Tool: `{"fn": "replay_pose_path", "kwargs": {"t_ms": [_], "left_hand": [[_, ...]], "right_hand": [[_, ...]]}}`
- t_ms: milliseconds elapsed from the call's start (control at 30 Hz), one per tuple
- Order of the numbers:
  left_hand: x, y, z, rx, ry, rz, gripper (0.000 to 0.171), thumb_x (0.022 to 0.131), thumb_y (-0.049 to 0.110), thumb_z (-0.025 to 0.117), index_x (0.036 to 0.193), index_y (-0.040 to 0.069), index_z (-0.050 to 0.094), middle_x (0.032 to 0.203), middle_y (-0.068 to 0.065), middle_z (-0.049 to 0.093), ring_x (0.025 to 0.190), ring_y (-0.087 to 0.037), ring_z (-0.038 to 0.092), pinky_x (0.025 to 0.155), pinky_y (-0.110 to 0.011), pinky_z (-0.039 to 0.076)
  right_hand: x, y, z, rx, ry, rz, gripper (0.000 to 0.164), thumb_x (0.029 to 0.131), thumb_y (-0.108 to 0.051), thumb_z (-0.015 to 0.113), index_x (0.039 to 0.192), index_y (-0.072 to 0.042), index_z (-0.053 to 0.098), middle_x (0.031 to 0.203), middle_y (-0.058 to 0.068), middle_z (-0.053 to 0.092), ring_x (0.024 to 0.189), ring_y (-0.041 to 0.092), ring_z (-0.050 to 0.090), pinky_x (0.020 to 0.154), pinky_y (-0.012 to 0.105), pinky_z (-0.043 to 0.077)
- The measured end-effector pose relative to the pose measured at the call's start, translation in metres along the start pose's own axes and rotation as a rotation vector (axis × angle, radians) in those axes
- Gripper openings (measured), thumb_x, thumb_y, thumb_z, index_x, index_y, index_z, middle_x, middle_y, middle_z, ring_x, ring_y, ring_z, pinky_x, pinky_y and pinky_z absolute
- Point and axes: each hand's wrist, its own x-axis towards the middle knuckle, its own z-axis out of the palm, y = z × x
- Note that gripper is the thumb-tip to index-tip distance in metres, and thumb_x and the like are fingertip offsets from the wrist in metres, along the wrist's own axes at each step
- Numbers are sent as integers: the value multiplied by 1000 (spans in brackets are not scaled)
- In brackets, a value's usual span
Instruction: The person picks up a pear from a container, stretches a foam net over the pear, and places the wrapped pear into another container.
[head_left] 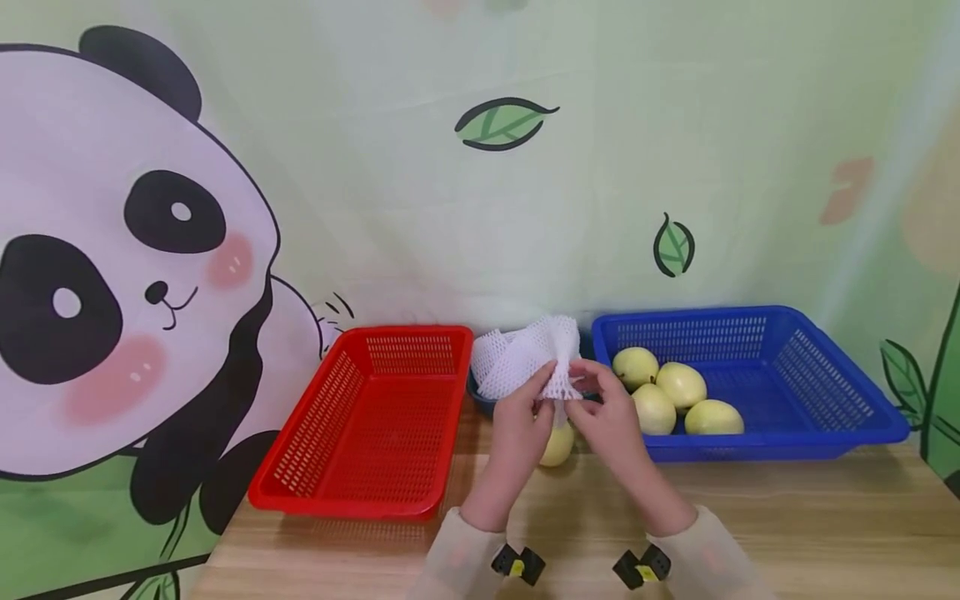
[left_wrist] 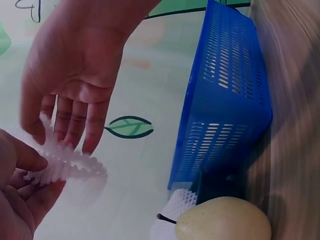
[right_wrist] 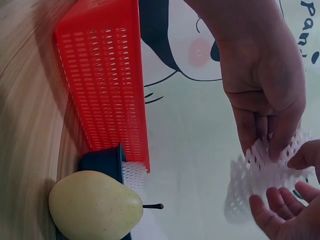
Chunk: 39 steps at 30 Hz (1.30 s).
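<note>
My left hand (head_left: 521, 421) and my right hand (head_left: 611, 417) pinch the rim of a white foam fruit net (head_left: 561, 354) from both sides, held up in front of me. In the left wrist view the mouth of the foam net (left_wrist: 67, 165) is spread between the fingertips of both hands. A pale yellow pear (head_left: 557, 447) stands on the table under my hands, its stem (right_wrist: 154, 206) upward in the right wrist view. Behind the hands, more white foam nets (head_left: 502, 362) lie in a dark blue container (head_left: 483, 404), partly hidden.
A red plastic basket (head_left: 442, 433) with nothing in it stands to the left. To the right, a blue plastic basket (head_left: 780, 375) holds several pears (head_left: 681, 386) at its left end. The wooden table (head_left: 750, 508) reaches back to a printed cloth backdrop (head_left: 375, 167).
</note>
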Motion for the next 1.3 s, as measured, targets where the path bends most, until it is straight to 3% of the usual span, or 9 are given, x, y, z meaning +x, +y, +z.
{"fn": "replay_pose_path", "kwargs": {"t_ms": [133, 467, 533, 667, 767, 900, 1067, 1200, 1300], "left_hand": [[0, -4, 4, 1, 31, -23, 40, 88, -10, 69, 127, 0, 70, 109, -18, 77, 72, -19, 63, 67, -21, 55], [2, -23, 0, -26, 120, -125, 36, 87, -12, 63, 119, 1, 72, 106, -19, 75, 93, -31, 69, 82, -36, 61], [5, -30, -5, -35, 160, -145, 35, 89, -11, 60, 120, 1, 71, 105, -20, 73, 94, -32, 68, 82, -37, 60], [10, -39, -12, -152, 216, -230, 33, 91, -7, 57, 121, -1, 69, 107, -23, 71, 92, -29, 67, 77, -31, 58], [11, -40, -14, -371, 178, -376, 33, 94, -4, 55, 124, -4, 68, 115, -26, 70, 79, -19, 64, 69, -25, 58], [12, -40, -17, -684, 102, -570, 35, 98, -4, 51, 129, -8, 65, 120, -22, 68, 70, -9, 59, 58, -19, 56], [11, -47, -24, -917, 16, -680, 37, 101, -4, 45, 136, -12, 56, 102, -3, 66, 69, -6, 58, 54, -14, 52], [8, -50, -28, -929, -79, -669, 33, 102, -2, 44, 132, -11, 55, 96, 1, 65, 70, -5, 63, 60, -15, 57], [0, -47, -29, -646, -178, -518, 26, 101, 4, 51, 120, -11, 62, 93, -8, 68, 74, -6, 62, 65, -18, 57]], "right_hand": [[2, 1, 3, -57, -8, -33, 52, 87, 5, 60, 138, 2, 56, 128, 24, 62, 112, 33, 61, 81, 10, 49], [8, 19, -1, -163, 111, -68, 41, 86, 9, 54, 125, 5, 67, 100, 19, 62, 85, 9, 52, 72, 11, 43], [10, 24, -5, -205, 158, -91, 39, 88, 8, 52, 123, 6, 69, 101, 20, 62, 86, 15, 55, 73, 15, 45], [14, 30, -14, -207, 150, -68, 34, 93, 7, 48, 119, 7, 70, 117, 25, 67, 71, 5, 60, 64, 15, 51], [14, 30, -17, -120, 75, 59, 36, 98, 4, 44, 125, 5, 68, 106, 27, 67, 52, -4, 54, 50, 15, 47], [16, 32, -18, 93, 9, 271, 42, 101, 1, 40, 138, 2, 61, 110, 22, 65, 48, 3, 53, 47, 19, 44], [21, 32, -29, 502, -40, 427, 44, 103, 4, 37, 128, -17, 67, 115, -2, 62, 62, -1, 52, 56, 11, 49], [19, 33, -38, 659, -128, 417, 46, 105, 3, 35, 104, -31, 66, 101, -15, 63, 88, -5, 62, 77, 9, 55], [11, 34, -39, 503, -164, 305, 31, 104, 2, 45, 119, -16, 65, 100, -18, 64, 96, -6, 62, 86, 10, 54]]}}
